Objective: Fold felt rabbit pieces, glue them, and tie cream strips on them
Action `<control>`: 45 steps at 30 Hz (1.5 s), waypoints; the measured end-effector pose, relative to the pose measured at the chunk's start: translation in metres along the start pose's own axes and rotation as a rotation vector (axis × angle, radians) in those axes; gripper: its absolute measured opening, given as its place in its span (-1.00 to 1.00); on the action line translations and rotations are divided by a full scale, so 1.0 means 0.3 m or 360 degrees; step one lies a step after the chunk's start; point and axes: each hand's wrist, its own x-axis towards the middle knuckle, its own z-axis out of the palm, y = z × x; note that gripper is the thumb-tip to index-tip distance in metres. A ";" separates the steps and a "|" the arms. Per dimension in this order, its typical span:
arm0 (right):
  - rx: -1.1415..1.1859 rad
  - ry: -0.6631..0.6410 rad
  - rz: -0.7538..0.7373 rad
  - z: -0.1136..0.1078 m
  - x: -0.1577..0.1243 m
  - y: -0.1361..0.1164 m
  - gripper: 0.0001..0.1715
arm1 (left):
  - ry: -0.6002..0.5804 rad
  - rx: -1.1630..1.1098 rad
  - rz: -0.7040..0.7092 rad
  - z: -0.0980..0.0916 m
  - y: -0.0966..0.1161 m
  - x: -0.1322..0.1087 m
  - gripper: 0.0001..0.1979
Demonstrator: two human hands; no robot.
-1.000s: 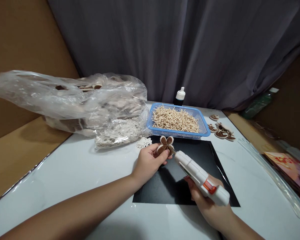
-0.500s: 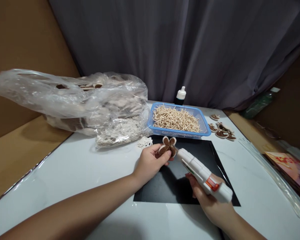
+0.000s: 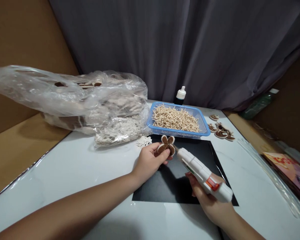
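My left hand (image 3: 149,161) pinches a small brown and cream petal flower (image 3: 167,144) and holds it up over the far edge of a black mat (image 3: 175,181). My right hand (image 3: 210,200) grips a white glue gun (image 3: 203,174) with an orange trigger. Its nozzle points up and left at the flower's lower right petal, almost touching it. Both hands hover above the mat on the white table (image 3: 72,173).
A blue basket (image 3: 204,128) of pale sticks stands behind the mat, with a white-capped bottle (image 3: 180,95) behind it. A large clear plastic bag (image 3: 72,101) of pieces lies at left. Several finished brown pieces (image 3: 221,130) lie at right, near a green bottle (image 3: 258,104) and coloured packets (image 3: 288,168).
My left hand has turned the flower slightly and shifted it a little right. The glue gun drew back slightly from the flower and stays just beside it.
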 end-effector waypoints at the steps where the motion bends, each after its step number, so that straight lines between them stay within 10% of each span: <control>1: 0.0000 -0.0016 -0.0014 -0.001 0.000 0.000 -0.82 | 0.0016 -0.0022 -0.0006 -0.001 -0.001 0.002 -0.82; 25: 0.0300 -0.0147 0.0204 -0.032 0.015 -0.032 -0.67 | 0.0021 -0.0069 -0.0089 0.008 0.005 -0.003 -0.83; 34: 0.0464 0.0219 0.0599 -0.053 0.052 -0.026 -0.48 | 0.0093 -0.0130 -0.0102 0.003 0.014 -0.009 -0.79; 39: 0.0379 0.0061 0.0996 -0.108 0.140 0.050 -0.52 | 0.0277 -0.0266 -0.0074 0.002 0.006 -0.003 -0.76; 45: 0.0114 0.0198 0.0760 -0.108 0.175 0.093 -0.57 | 0.0206 -0.0234 -0.0011 -0.006 0.003 -0.001 -0.74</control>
